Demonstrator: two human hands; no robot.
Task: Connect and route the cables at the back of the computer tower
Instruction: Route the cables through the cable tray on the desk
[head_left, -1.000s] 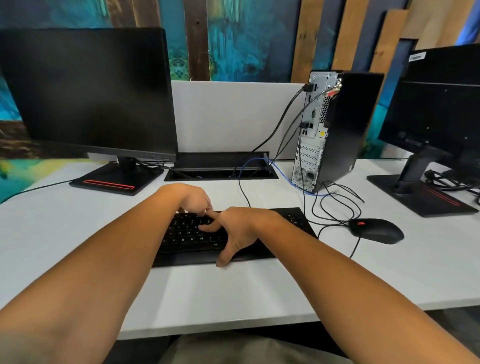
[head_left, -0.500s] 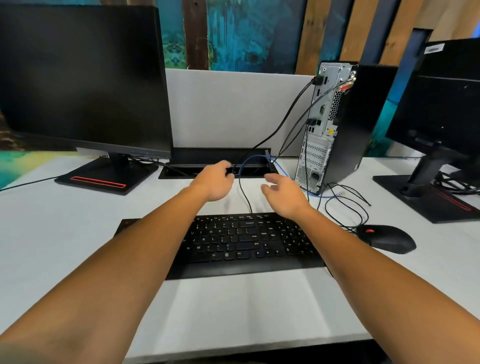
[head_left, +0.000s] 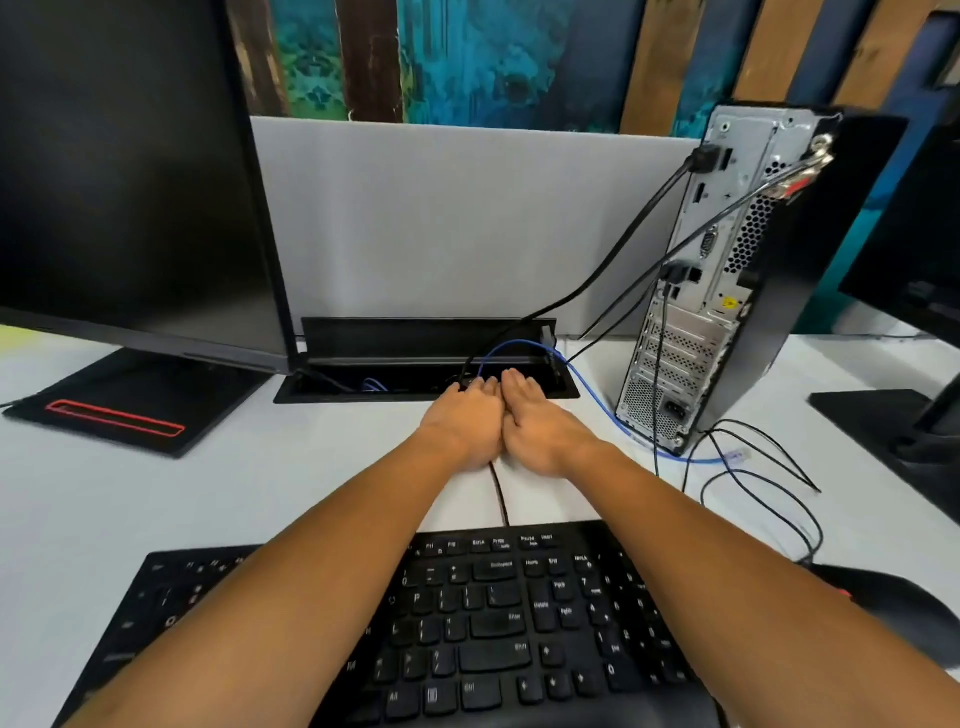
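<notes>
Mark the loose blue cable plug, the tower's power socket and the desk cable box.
blue cable plug (head_left: 737, 456), head view, on the clear connector lying on the desk
power socket (head_left: 674, 410), head view, on the black inlet low on the tower's rear
desk cable box (head_left: 426, 335), head view, on its raised lid

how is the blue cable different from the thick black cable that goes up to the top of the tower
The blue cable is thin, lies along the desk, and its clear plug lies loose beside the computer tower. The thick black cable hangs in the air and is plugged in near the tower's top. Both lead to the desk cable box.
</notes>
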